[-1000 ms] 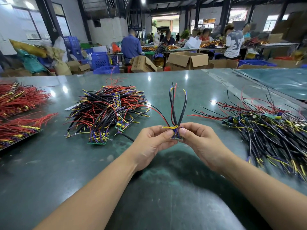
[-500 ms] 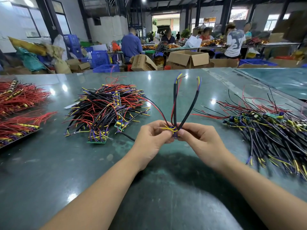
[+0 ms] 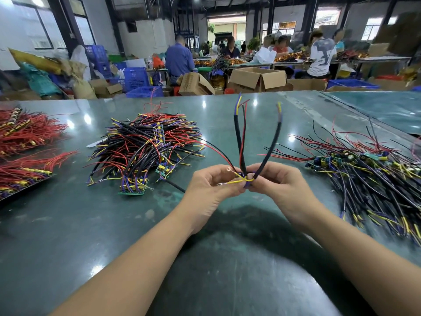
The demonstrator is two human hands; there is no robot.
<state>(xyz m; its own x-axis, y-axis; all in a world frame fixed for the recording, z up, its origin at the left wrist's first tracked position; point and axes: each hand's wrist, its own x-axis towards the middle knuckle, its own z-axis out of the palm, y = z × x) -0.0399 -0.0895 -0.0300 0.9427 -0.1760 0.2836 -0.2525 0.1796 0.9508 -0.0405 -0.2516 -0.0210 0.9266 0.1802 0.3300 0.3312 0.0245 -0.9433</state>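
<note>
Pinching with thumb and fingertips, the left hand [image 3: 211,190] and the right hand [image 3: 280,185] meet at the base of 1 small wire harness [image 3: 245,179]. Each hand grips it from its own side. The harness is held just above the glossy dark-green table [image 3: 68,224], near the middle of the view.

From the pinch 2 sleeved cables rise and spread in a V. The upright black cable [image 3: 238,133] stands nearly vertical, and the leaning black cable [image 3: 271,144] tilts to the right. Both show blue and yellow cores at their tips. Between them runs 1 thin red wire [image 3: 244,133]. At the base, 2 yellow leads [image 3: 232,181] point left across the left hand's fingers, each ending in a small metal ring.

2 heaps lie on the table. The tangled pile of black, red and yellow wired boards [image 3: 145,149] lies left of the hands, and the spread pile of black-wired boards [image 3: 364,174] lies to their right. Both are well apart from the hands. At the far left lie 2 bunches of red wires, the farther red bunch [image 3: 27,131] and the nearer red bunch [image 3: 29,169].

Beyond the far edge stand 2 open brown cardboard boxes [image 3: 257,79].
</note>
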